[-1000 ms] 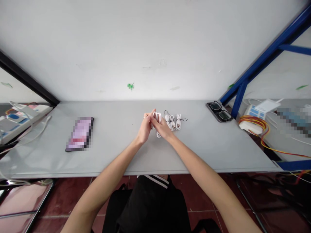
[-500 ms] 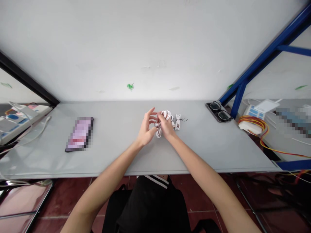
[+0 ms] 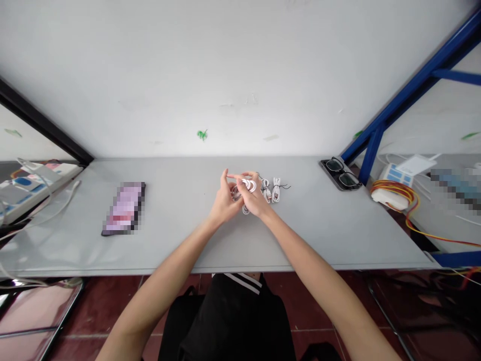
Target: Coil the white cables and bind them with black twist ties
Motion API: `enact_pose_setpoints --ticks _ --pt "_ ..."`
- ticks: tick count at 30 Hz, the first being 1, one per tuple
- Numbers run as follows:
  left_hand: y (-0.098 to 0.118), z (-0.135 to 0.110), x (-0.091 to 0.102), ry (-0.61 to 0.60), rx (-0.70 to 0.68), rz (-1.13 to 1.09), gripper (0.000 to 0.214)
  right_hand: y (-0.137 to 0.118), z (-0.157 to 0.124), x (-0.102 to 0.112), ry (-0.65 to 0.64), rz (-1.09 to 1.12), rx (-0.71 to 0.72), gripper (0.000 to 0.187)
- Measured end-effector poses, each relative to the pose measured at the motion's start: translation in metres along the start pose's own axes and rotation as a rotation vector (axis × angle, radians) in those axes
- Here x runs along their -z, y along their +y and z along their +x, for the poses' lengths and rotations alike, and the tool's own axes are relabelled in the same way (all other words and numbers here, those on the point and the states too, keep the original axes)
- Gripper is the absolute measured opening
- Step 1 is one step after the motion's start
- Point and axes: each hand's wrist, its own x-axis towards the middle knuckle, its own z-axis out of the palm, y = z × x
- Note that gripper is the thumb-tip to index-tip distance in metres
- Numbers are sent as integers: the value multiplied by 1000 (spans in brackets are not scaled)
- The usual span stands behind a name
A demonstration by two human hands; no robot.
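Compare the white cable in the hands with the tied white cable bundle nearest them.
The white cable is gripped between the left hand and right hand, while the tied white cable bundle lies on the grey table. The white cable hangs in loose, open loops; the bundle is folded tight and narrow. The bundle carries a dark tie; no tie shows on the held cable. Both are thin white cables.

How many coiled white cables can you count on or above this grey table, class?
3. One white cable is held between the left hand and right hand; one tied coil and another lie on the table beside them. The hands could hide more.
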Motion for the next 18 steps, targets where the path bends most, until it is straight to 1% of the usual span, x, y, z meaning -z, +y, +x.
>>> enact_pose_setpoints --ticks 2,3,4,7,8,11,13,15,18 --pt "0 -1 0 -17 37 -20 87 0 1 2 79 -59 1 40" --pt "0 -1 0 -22 41 -26 80 -1 1 3 93 -46 6 36" --pt "1 -1 0 -24 39 -26 70 -2 1 5 76 -5 18 33" --pt "4 0 2 -56 41 25 29 -6 2 9 -19 155 25 28" --pt "5 0 3 -77 49 56 22 -7 2 10 -40 197 12 28" --pt "8 3 7 -124 62 127 26 -7 4 13 -76 298 -50 33" --pt "10 4 9 -128 56 146 25 -6 5 14 -79 326 -72 35" --pt "12 4 10 -138 70 170 25 -4 6 16 -74 269 -54 36" --pt "11 4 10 -157 122 236 29 -2 6 19 -80 88 15 35"
